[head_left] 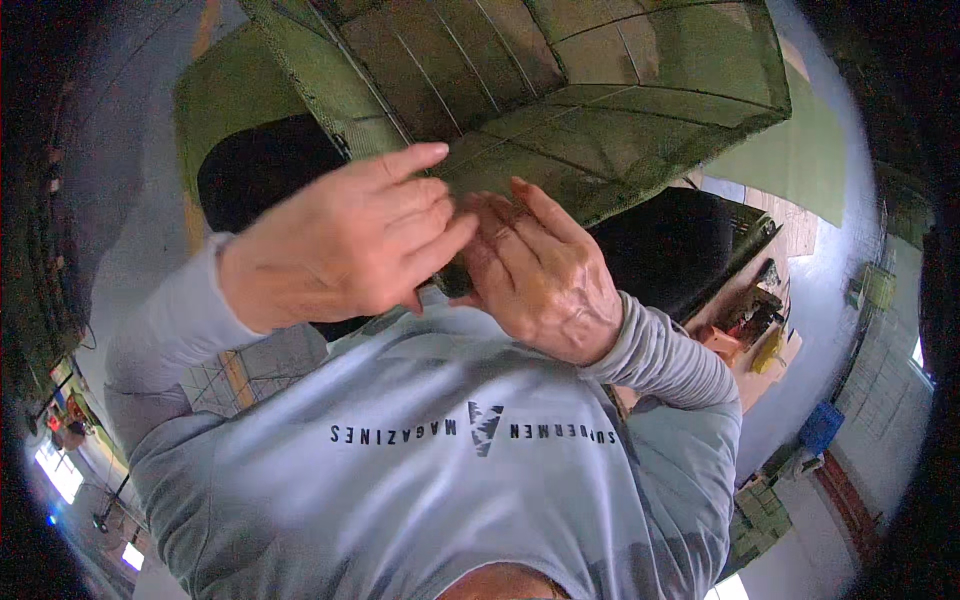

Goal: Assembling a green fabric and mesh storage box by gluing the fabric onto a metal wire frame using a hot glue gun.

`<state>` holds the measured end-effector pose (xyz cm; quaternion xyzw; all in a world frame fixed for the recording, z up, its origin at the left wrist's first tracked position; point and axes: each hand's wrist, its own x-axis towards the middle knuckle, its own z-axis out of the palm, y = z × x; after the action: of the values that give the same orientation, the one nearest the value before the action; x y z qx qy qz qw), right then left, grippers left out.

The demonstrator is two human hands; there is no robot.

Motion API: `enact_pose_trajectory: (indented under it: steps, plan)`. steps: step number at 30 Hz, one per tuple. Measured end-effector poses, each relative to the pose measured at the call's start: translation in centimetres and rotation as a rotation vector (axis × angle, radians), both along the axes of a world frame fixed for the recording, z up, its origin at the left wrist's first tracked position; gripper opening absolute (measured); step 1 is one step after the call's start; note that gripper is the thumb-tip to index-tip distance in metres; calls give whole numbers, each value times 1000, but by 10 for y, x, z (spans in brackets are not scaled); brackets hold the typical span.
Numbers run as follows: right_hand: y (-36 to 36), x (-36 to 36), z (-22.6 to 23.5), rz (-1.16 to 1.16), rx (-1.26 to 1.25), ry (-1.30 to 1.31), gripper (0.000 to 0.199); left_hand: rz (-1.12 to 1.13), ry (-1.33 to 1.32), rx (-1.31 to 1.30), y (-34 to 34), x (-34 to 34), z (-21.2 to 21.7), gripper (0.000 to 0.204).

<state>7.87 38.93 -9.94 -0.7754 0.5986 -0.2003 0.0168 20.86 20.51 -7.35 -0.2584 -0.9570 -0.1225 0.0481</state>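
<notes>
My left hand (340, 235) is slightly blurred. Its outermost finger stretches out while the others bend toward my right hand. My right hand (550, 270) meets it at the fingertips, its fingers curled and the outermost one raised. Whatever is pinched between them is hidden or too small to name. Just beyond both hands lies a large green fabric piece (640, 120) with brownish panels, dark seams and thin light lines. The lower edge of this piece reaches my fingers.
Dark rounded shapes, seemingly my trousered legs, lie either side of the green piece. On the right, a wooden surface (785, 375) holds an orange object (718, 343), a yellow object (769, 352) and dark items. A blue crate (820, 427) stands farther right.
</notes>
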Motion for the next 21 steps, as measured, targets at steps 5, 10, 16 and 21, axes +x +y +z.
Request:
enact_pose_trajectory:
  steps: [5,10,16,21]
  plan:
    - [-3,9,-5,-233,13,140,41,132,-390,-281,22,-10,15,56]
    - [-6,8,0,-216,41,119,51,107,-480,-210,4,-21,39,83]
    - [-4,8,-6,-256,18,116,51,234,-31,-152,10,10,30,59]
    - [-11,9,2,-315,16,177,47,270,3,-407,36,-2,6,34]
